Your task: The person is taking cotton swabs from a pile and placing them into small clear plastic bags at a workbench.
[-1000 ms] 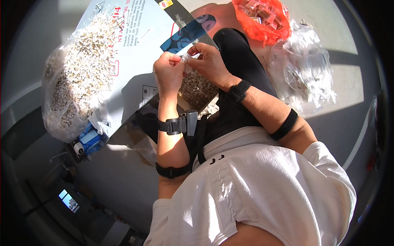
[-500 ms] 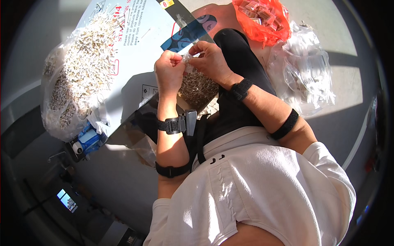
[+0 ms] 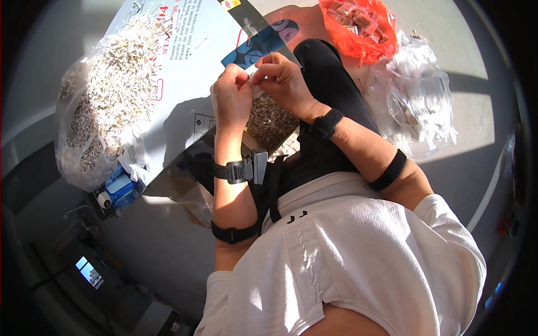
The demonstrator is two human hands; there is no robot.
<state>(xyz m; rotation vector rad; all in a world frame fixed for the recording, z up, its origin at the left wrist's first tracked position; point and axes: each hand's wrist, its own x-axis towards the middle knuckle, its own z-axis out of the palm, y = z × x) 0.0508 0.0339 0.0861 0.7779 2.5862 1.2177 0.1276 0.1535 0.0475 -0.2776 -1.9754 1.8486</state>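
Both hands meet above the person's lap, over a small heap of pale thin sticks (image 3: 269, 120) that lies on a clear plastic sheet there. The left hand (image 3: 231, 101) and the right hand (image 3: 284, 78) pinch between them a small clear plastic sleeve (image 3: 250, 75), the fingers (image 3: 242, 84) of the left closed on its near end and those of the right bent together on its far end. The sleeve is see-through and glints in the sun; what it holds, if anything, is too small to tell.

Just beyond the hands lies a dark blue strip of printed film (image 3: 259, 45), slanting up to the right. To the left of it a large pale blue flat cardboard sheet (image 3: 185, 73) leans across the scene, with red lettering and red outlined marks near its upper part and small black symbol boxes (square, side by side) at its lower edge near the left wrist. A small yellow label (image 3: 230, 4) sits at the top edge of the view on a dark band.

On the sheet's left side rests a big clear plastic bag of pale sticks (image 3: 101, 106), bulging and full. Below it lies a small blue and white pack (image 3: 119, 189). At the upper right are an orange plastic bag of small tan pieces (image 3: 358, 25) and, just beside it, a heap of crumpled clear plastic sleeves (image 3: 417, 101) on the grey floor (image 3: 471, 123).
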